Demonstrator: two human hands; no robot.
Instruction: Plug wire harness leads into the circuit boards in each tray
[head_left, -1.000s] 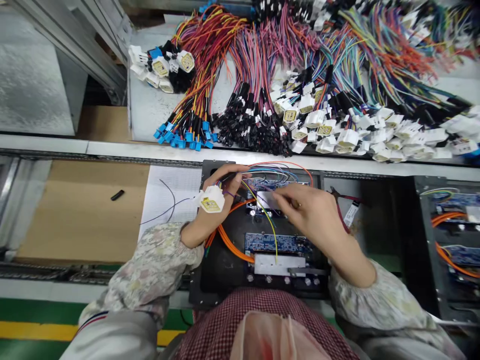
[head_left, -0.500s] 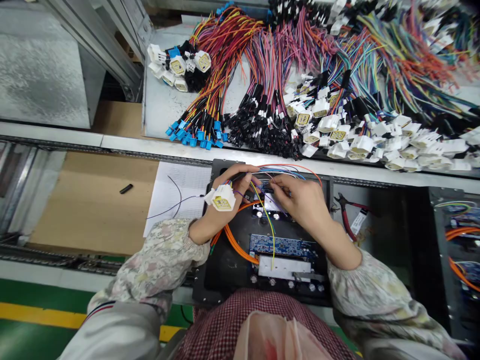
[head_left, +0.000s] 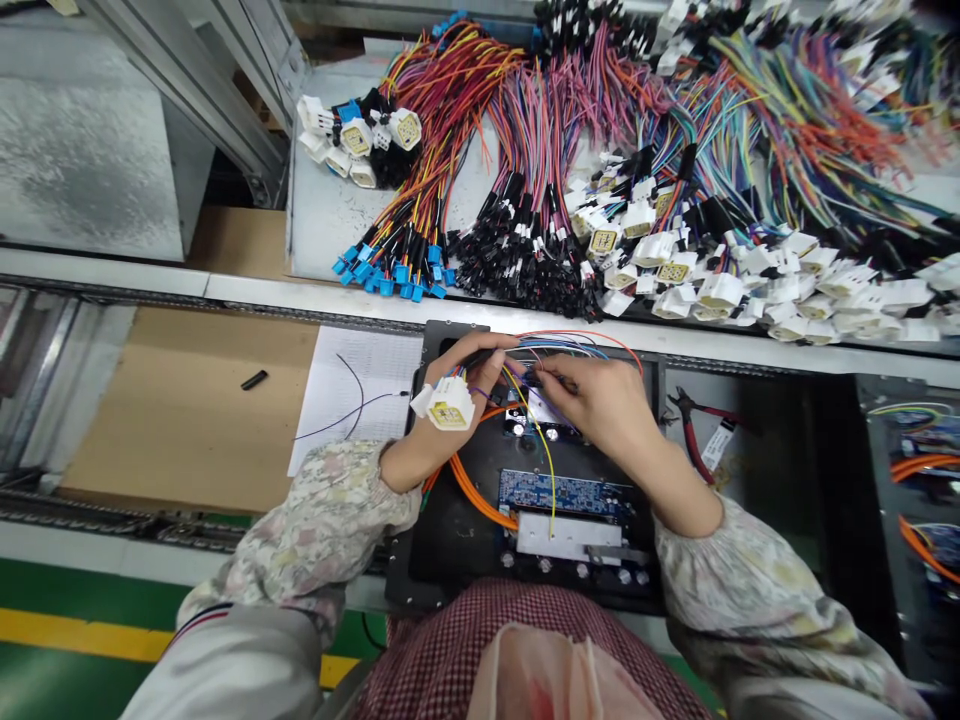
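Clock centre: the black case (head_left: 450, 535), flat below the hands, 12 away from the person.
Left hand (head_left: 484, 388): at 11 over the case, thumb and fingers closed round a wire bundle (head_left: 469, 374).
White connector (head_left: 450, 405): on the bundle's near end, hanging over the left palm, yellow face outward.
Right hand (head_left: 611, 400): at 2, reaching in towards 12, fingertips bent together among thin wires; whether they pinch one I cannot tell.
Loose ends: thin wires fan out near 12; a yellow wire (head_left: 538, 428) hangs down across the lower circuit board (head_left: 562, 490) to the silver plate (head_left: 570, 538) near 6.
In the way: both hands and the wires cover much of the case's far half; orange cables (head_left: 471, 490) loop along its 8 o'clock side.
Just past the 3 o'clock edge: red-handled cutters (head_left: 697, 440) with a white label.
Far out at 3: a second case (head_left: 885, 540).
At 9 to 10: a printed sheet (head_left: 322, 370) with dark wires (head_left: 360, 400) across it; beyond, cardboard (head_left: 187, 430) bearing a small black piece (head_left: 254, 380).
Past the metal rail (head_left: 315, 297): blue plugs (head_left: 386, 283) between 10 and 11, black plugs (head_left: 532, 270) at 12, white connectors (head_left: 720, 290) about 2.
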